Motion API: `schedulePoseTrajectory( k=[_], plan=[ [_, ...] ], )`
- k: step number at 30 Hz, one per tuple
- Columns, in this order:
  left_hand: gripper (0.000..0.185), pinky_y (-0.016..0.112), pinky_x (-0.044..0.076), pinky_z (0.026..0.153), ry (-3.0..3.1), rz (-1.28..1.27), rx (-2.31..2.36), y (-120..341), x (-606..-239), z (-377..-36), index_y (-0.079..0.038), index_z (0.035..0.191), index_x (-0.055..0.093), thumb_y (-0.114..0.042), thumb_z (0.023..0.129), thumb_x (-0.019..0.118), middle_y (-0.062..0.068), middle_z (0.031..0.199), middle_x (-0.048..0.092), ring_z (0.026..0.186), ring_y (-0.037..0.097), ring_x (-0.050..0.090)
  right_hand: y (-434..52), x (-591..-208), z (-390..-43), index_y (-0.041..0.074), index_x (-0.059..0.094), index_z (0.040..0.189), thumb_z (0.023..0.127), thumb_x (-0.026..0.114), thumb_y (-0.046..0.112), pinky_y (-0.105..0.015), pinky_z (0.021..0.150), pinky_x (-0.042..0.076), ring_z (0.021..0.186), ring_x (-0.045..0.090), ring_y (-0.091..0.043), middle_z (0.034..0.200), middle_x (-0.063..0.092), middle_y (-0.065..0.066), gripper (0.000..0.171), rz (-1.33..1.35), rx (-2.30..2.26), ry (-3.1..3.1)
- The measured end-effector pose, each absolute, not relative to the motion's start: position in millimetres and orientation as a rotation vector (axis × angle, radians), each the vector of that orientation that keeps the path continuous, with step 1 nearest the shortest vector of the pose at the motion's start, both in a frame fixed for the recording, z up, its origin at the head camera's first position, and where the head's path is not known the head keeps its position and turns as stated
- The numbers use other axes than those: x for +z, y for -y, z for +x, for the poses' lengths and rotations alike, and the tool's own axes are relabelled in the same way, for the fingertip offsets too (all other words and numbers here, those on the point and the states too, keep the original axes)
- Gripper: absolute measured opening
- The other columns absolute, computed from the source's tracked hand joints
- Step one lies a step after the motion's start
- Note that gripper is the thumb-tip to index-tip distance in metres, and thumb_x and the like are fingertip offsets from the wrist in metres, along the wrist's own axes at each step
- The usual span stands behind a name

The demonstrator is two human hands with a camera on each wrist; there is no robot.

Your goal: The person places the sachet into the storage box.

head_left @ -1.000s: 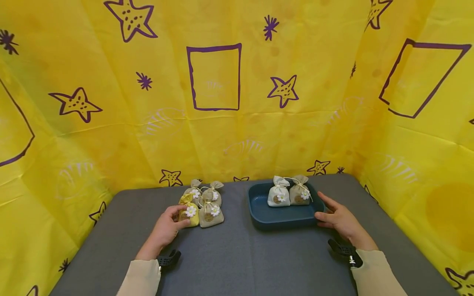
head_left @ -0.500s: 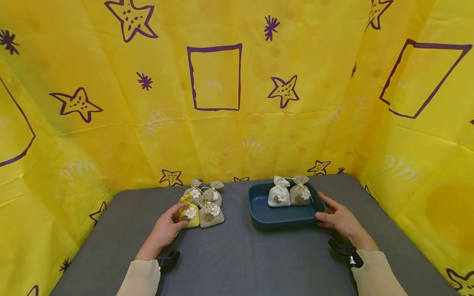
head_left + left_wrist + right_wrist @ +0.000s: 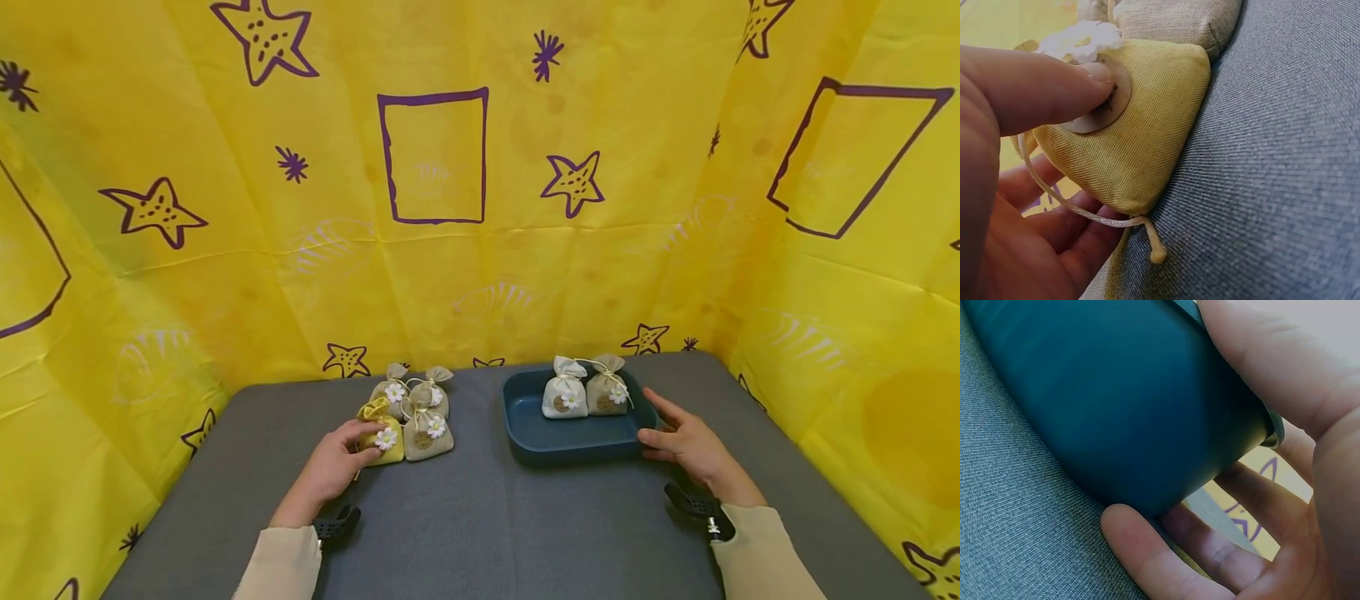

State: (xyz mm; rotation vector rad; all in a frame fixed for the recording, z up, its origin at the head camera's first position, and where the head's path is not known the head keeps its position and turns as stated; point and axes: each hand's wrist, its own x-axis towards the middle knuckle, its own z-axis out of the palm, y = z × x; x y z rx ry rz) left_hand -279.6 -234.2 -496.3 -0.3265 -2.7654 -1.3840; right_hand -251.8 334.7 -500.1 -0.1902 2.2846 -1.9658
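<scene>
My left hand [image 3: 337, 457] pinches a small yellow drawstring sachet [image 3: 1154, 119]. In the left wrist view the thumb presses its round label beside a white daisy, the other fingers are behind it, and a cord hangs down. The sachet stands close over the grey cloth. At the right, my right hand [image 3: 693, 454] grips the end of a deep blue oblong dish [image 3: 532, 454]. Seen from the right wrist, the thumb is at the rim and the fingers spread round the outer wall [image 3: 1104, 406]. Inside the dish stand a white sachet [image 3: 557, 404] and a tan sachet [image 3: 602, 392].
Beside the yellow sachet, a beige sachet [image 3: 420, 450] stands in front, with two more beige sachets [image 3: 382, 392] behind it. Grey cloth [image 3: 465, 525] covers the table. Yellow curtains [image 3: 337, 283] with purple drawings hang behind and at both sides.
The yellow sachet has shifted slightly left and nearer in my left hand, tilting a little away from the beige one. My right hand and the dish have stayed put.
</scene>
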Motion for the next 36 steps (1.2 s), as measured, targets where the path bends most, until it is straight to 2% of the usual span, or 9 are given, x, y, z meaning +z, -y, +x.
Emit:
schedulePoseTrajectory(
  k=[9,14,19,26,36],
  plan=[
    [0.030,0.034,0.043,0.065,2.762,-0.322,-1.408,235,-497,-280,-0.018,0.117,0.073,-0.015,0.087,0.078,0.004,0.099,0.058,0.081,0.023,0.049,-335,-497,-251,0.012,0.016,0.160,0.094,0.071,0.015,-0.044,0.086,0.053,0.130,0.041,-0.046,0.163,0.001,-0.023,0.087,-0.209,-1.949,-2.291],
    [0.030,0.036,0.041,0.068,2.735,-0.345,-1.385,235,-497,-280,-0.018,0.114,0.072,-0.015,0.085,0.081,0.003,0.097,0.057,0.081,0.022,0.049,-335,-499,-252,0.013,0.016,0.161,0.094,0.071,0.013,-0.045,0.085,0.053,0.133,0.037,-0.047,0.163,0.000,-0.022,0.087,-0.194,-1.957,-2.283],
    [0.029,0.036,0.041,0.069,2.708,-0.356,-1.384,236,-498,-280,-0.017,0.111,0.073,-0.012,0.084,0.081,0.002,0.099,0.058,0.081,0.022,0.049,-335,-501,-253,0.014,0.016,0.161,0.094,0.070,0.009,-0.045,0.085,0.053,0.135,0.031,-0.048,0.163,-0.001,-0.021,0.085,-0.179,-1.970,-2.273],
    [0.030,0.036,0.043,0.071,2.697,-0.307,-1.391,240,-497,-280,-0.016,0.111,0.072,-0.013,0.083,0.081,0.005,0.106,0.059,0.085,0.024,0.051,-336,-502,-253,0.014,0.016,0.161,0.093,0.072,0.012,-0.045,0.085,0.053,0.138,0.026,-0.048,0.163,-0.002,-0.021,0.088,-0.189,-1.972,-2.264],
    [0.040,0.034,0.046,0.069,2.690,-0.156,-1.458,246,-488,-278,-0.010,0.124,0.068,-0.019,0.087,0.079,0.013,0.125,0.058,0.089,0.026,0.055,-335,-501,-253,0.013,0.016,0.160,0.094,0.071,0.012,-0.044,0.085,0.053,0.134,0.034,-0.048,0.163,0.000,-0.021,0.087,-0.196,-1.973,-2.270]
  ],
)
